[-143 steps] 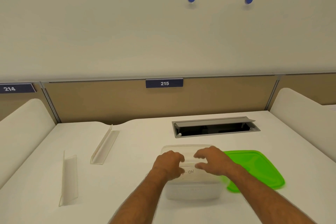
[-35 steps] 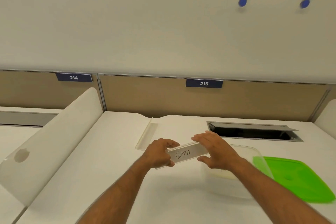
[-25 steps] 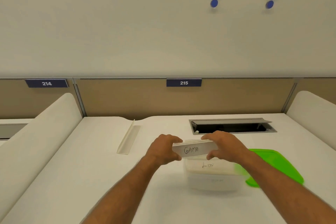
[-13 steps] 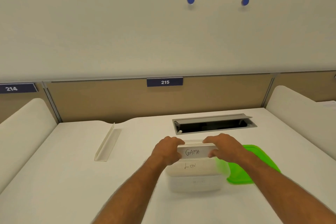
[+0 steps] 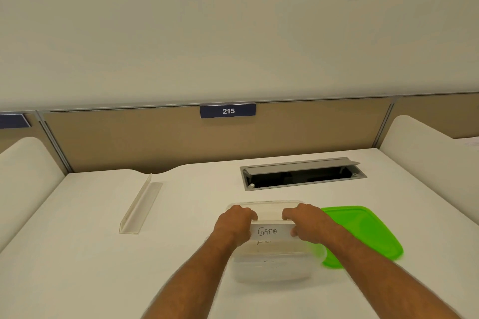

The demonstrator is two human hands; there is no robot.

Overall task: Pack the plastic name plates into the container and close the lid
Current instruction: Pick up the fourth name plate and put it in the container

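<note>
A name plate (image 5: 269,231) marked "GAMA" is gripped at its ends by the left hand (image 5: 234,224) and right hand (image 5: 308,223) and held low inside the clear container (image 5: 272,270), above another plate. One plate (image 5: 140,206) is left on the worktop (image 5: 77,267) to the far left. The green lid (image 5: 363,233) lies just right, not yet fitted.

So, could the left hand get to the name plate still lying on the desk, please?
Probably yes, once it lets go: the left hand grips the GAMA plate over the container, and only bare desk shows between it and the loose name plate.
</note>
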